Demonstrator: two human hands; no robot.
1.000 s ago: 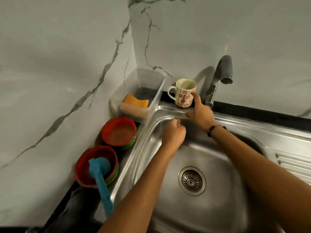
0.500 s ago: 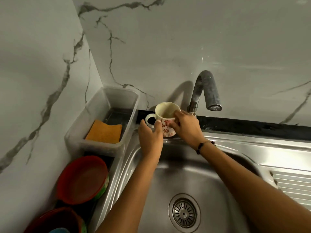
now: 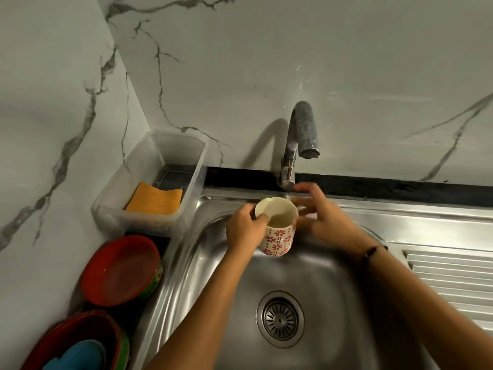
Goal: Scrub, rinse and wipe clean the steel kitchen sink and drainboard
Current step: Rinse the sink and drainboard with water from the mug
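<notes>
The left hand (image 3: 244,231) grips the mug (image 3: 277,227) at its 9 o'clock side, thumb hooked over the rim, fingers wrapped round the wall. The right hand (image 3: 320,217) is blurred at the mug's 3 o'clock, fingers spread and loosely curved; whether it touches the mug I cannot tell. It holds nothing.

The mug hangs upright over the back edge of the sink (image 3: 333,303), below and slightly left of the tap (image 3: 298,140). The drain (image 3: 279,319) lies at 6 o'clock from the mug, the drainboard (image 3: 453,276) at 3 o'clock. At 9 o'clock a clear tub (image 3: 192,166) holds an orange sponge (image 3: 154,200); red bowls (image 3: 120,271) sit at 8 o'clock.

The likely risk: a one-handed rim grip on wet ceramic could slip, dropping the mug into the steel basin and chipping it. The right hand, close by, could also knock it. The sink itself looks not yet scrubbed.
</notes>
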